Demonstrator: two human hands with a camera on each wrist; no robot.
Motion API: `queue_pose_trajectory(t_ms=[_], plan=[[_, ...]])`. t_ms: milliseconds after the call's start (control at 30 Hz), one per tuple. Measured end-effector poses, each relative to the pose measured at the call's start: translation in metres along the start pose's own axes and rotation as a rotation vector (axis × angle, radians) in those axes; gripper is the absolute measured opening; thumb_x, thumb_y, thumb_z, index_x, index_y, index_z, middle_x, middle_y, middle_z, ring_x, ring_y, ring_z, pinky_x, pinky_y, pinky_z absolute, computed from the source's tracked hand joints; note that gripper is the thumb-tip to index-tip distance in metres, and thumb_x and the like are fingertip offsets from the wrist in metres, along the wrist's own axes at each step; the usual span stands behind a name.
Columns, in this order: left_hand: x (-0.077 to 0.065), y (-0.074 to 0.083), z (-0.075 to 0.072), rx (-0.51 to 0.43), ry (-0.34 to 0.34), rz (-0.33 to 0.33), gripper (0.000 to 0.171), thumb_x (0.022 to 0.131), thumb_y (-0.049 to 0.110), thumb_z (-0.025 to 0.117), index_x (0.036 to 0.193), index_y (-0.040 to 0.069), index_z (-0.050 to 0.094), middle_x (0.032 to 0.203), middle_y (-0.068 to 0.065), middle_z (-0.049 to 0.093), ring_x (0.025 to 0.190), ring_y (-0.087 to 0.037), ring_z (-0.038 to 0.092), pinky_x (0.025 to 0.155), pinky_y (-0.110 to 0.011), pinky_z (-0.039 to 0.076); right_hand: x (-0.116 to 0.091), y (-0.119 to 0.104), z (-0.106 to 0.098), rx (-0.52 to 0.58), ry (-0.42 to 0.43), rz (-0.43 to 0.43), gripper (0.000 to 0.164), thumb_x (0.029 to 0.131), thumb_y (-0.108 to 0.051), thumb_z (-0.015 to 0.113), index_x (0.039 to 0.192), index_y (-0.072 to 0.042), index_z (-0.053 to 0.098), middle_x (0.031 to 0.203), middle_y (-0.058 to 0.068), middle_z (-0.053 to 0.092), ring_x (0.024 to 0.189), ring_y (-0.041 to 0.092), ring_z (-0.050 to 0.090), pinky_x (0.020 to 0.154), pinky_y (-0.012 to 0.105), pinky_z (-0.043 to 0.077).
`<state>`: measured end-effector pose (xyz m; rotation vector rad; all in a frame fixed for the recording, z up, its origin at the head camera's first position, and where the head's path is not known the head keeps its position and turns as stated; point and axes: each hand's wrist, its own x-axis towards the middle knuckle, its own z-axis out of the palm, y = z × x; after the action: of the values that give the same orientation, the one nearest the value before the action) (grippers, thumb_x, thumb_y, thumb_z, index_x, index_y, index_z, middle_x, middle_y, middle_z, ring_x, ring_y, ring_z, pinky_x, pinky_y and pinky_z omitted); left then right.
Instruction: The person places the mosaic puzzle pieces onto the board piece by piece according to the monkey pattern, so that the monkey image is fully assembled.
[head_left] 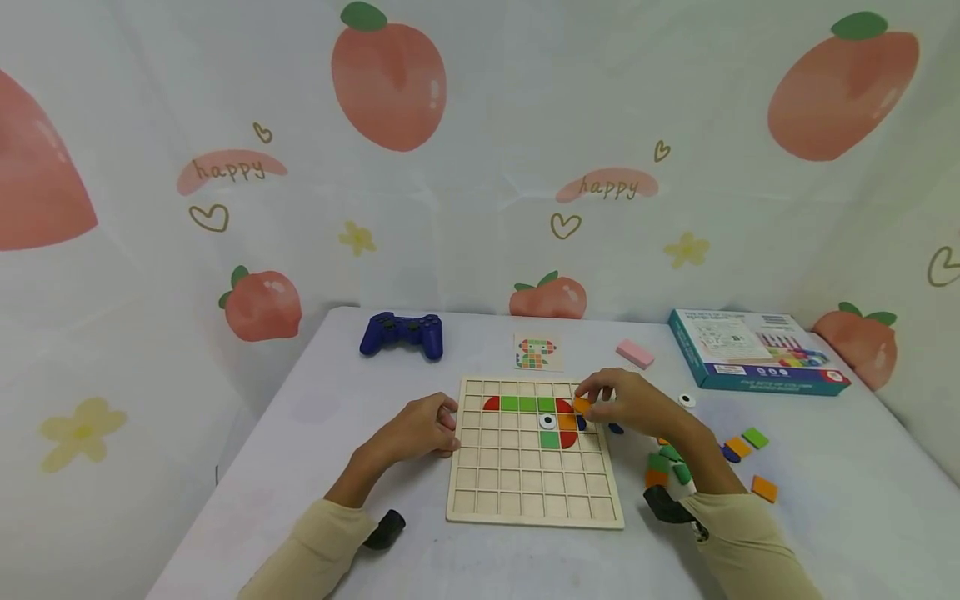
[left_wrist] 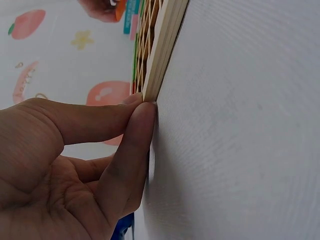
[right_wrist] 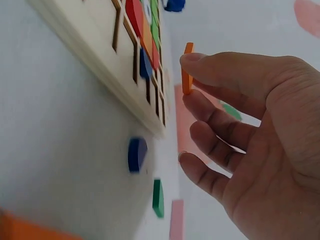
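Note:
A wooden grid board (head_left: 489, 480) lies flat on the table, with red, green, orange and blue tiles and a round eye piece (head_left: 547, 421) in its upper cells. My left hand (head_left: 420, 427) pinches the board's left edge, the thumb on the rim in the left wrist view. Between thumb and finger of my right hand (head_left: 633, 398) is an orange square tile (right_wrist: 187, 75), held on edge above the board's upper right corner. A blue rounded tile (right_wrist: 144, 64) sits in a cell below it. Another blue tile (right_wrist: 136, 155) lies on the table just off the right edge.
Loose green, orange and blue tiles (head_left: 763, 488) are scattered around the right forearm. Behind the board lie a pattern card (head_left: 537, 353) and a pink block (head_left: 635, 353). A blue game controller (head_left: 402, 334) is at back left, a game box (head_left: 757, 350) at back right.

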<state>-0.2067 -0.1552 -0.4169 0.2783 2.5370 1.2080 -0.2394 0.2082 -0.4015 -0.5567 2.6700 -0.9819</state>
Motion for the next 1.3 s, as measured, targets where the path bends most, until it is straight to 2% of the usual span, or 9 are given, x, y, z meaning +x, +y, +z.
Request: queue_pose_trajectory(t_ms=[200, 433, 633, 767, 1033, 1300], plan=[[0.000, -0.001, -0.001, 0.000, 0.003, -0.001, 0.053, 0.085, 0.003, 0.083, 0.133, -0.005, 0.060, 0.103, -0.007, 0.065, 0.088, -0.017, 0.062, 0.079, -0.031, 0.055, 0.010, -0.018, 0.014, -0.011, -0.018, -0.043, 0.024, 0.091, -0.019, 0.077, 0.115, -0.014, 0.076, 0.100, 0.001, 0.064, 0.098, 0.023, 0.055, 0.080, 0.036, 0.049], [0.001, -0.004, 0.000, -0.004, 0.011, -0.006, 0.053, 0.085, 0.002, 0.083, 0.132, -0.005, 0.060, 0.103, -0.006, 0.065, 0.088, -0.017, 0.062, 0.078, -0.031, 0.055, 0.024, -0.037, 0.025, -0.032, -0.040, -0.177, 0.023, 0.092, -0.017, 0.078, 0.115, -0.012, 0.076, 0.099, 0.000, 0.066, 0.099, 0.023, 0.056, 0.082, 0.036, 0.050], [0.000, -0.004, 0.000, -0.002, 0.014, -0.006, 0.052, 0.085, 0.001, 0.082, 0.132, -0.005, 0.060, 0.102, -0.006, 0.065, 0.087, -0.016, 0.062, 0.078, -0.030, 0.055, 0.037, -0.051, 0.036, -0.045, -0.071, -0.236, 0.023, 0.093, -0.015, 0.078, 0.117, -0.012, 0.076, 0.104, -0.004, 0.069, 0.104, 0.020, 0.056, 0.089, 0.038, 0.050], [-0.001, -0.001, -0.002, -0.003, 0.009, 0.000, 0.052, 0.085, 0.001, 0.082, 0.131, -0.006, 0.060, 0.101, -0.007, 0.065, 0.085, -0.016, 0.063, 0.077, -0.030, 0.055, 0.044, -0.060, 0.045, -0.069, -0.079, -0.268, 0.022, 0.093, -0.013, 0.078, 0.115, -0.012, 0.077, 0.104, -0.004, 0.070, 0.101, 0.017, 0.058, 0.092, 0.039, 0.050], [-0.003, 0.003, -0.005, -0.001, -0.008, -0.003, 0.051, 0.085, 0.004, 0.082, 0.131, -0.005, 0.060, 0.102, -0.008, 0.065, 0.085, -0.017, 0.062, 0.078, -0.030, 0.055, 0.057, -0.073, 0.057, -0.094, -0.113, -0.285, 0.026, 0.091, -0.014, 0.079, 0.117, -0.009, 0.078, 0.105, -0.003, 0.070, 0.096, 0.013, 0.059, 0.088, 0.032, 0.053], [-0.001, 0.001, -0.002, -0.003, -0.016, 0.010, 0.052, 0.085, 0.005, 0.082, 0.131, -0.005, 0.060, 0.102, -0.008, 0.065, 0.084, -0.016, 0.063, 0.077, -0.031, 0.055, 0.065, -0.077, 0.067, -0.147, -0.145, -0.278, 0.024, 0.094, -0.014, 0.080, 0.117, -0.010, 0.079, 0.104, -0.002, 0.070, 0.098, 0.014, 0.057, 0.093, 0.036, 0.051]])
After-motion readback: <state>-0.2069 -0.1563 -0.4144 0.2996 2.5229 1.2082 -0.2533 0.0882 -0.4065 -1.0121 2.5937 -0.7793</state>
